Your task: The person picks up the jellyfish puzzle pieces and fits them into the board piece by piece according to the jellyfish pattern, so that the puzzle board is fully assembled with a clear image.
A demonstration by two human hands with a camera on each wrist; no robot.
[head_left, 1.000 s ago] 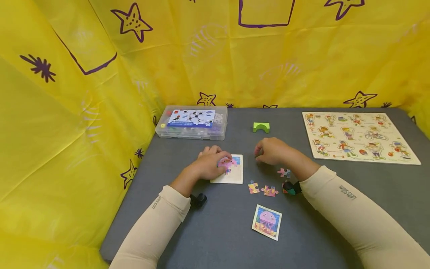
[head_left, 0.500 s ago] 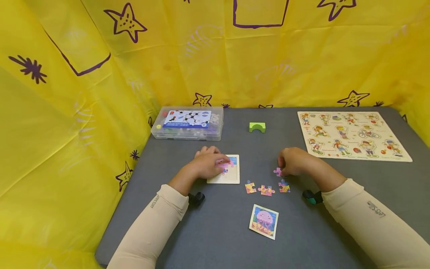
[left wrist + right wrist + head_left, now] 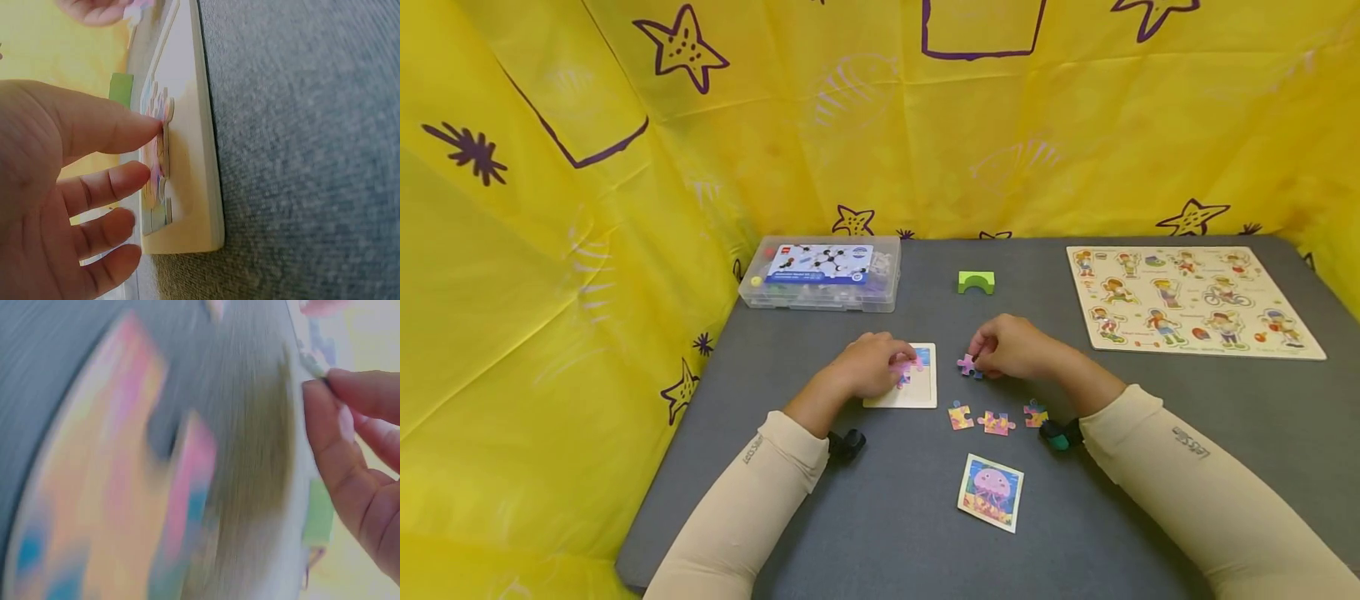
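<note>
Fingers of the right hand pinched a puzzle piece, probably light, stiff, best held edgewise; the left hand's were spread.

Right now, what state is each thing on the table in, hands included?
Puzzle tray: flat, partly filled.
Left hand: thumb touching placed pieces.
Right hand: pinching one piece.
Three loose pieces: lying outside the tray.
Jellyfish card: face up.
Clear box: lid closed.
Green block: standing, arch opening down.
Figure board: flat, picture side up.
</note>
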